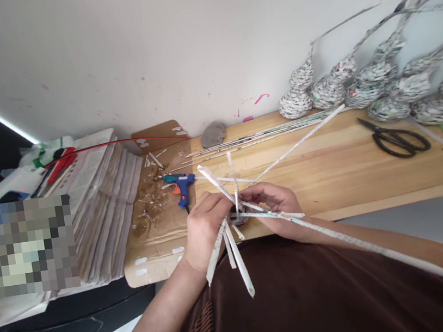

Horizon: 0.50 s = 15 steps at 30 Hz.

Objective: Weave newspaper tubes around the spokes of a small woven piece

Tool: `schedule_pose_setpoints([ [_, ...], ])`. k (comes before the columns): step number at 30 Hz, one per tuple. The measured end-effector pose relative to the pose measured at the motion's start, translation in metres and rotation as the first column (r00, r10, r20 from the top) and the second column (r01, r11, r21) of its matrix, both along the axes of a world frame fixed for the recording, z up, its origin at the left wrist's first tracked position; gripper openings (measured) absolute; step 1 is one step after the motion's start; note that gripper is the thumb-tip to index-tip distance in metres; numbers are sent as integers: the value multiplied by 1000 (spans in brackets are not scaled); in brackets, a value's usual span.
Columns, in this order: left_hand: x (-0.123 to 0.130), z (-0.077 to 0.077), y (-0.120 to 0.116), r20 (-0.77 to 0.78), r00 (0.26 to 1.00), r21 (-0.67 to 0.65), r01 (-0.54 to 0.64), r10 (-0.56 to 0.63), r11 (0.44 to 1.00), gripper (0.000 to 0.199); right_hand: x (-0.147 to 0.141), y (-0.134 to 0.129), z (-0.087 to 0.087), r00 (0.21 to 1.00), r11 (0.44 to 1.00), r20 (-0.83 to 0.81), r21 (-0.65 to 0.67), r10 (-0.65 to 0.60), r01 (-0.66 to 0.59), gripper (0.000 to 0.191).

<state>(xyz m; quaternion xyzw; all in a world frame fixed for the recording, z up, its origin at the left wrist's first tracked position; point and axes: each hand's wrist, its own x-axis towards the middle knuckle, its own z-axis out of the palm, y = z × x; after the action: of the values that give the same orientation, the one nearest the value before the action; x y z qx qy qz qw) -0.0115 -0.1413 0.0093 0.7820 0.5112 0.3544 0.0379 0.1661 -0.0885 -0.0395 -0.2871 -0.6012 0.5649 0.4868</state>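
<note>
Between my two hands is a small weaving of rolled newspaper tubes point(239, 218), its loose ends fanning out in several directions. My left hand point(207, 220) is closed on its left side, fingertips near the centre where the tubes meet. On the other side my right hand point(278, 202) curls its fingers around the weaving's edge. One long paper tube point(377, 249) runs out over my right forearm, and another slants up toward the back right. The underside of the weaving is mostly hidden by my hands.
A blue glue gun point(183, 187) lies on cardboard point(153, 263) at left, beside stacked newspapers point(105, 204). Black scissors point(397, 141) rest at right. Several woven gourd shapes point(326, 92) line the wall. Long paper tubes point(275, 135) and a grey stone point(212, 134) lie at the back.
</note>
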Motion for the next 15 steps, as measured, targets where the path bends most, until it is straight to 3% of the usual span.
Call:
schedule_pose_setpoints([
  [3, 0, -1, -1, 4, 1000, -14, -7, 7, 1000, 19, 3, -2, 1, 1000, 998, 15, 66, -11, 10, 21],
  [8, 1, -2, -1, 49, 999, -19, 3, -2, 1000, 21, 3, 3, 4, 998, 954, 43, 299, -53, 37, 19],
  [15, 1, -7, 0, 64, 992, 103, -116, 110, 988, 12, 1, 2, -1, 998, 921, -4, 385, -58, 55, 21],
])
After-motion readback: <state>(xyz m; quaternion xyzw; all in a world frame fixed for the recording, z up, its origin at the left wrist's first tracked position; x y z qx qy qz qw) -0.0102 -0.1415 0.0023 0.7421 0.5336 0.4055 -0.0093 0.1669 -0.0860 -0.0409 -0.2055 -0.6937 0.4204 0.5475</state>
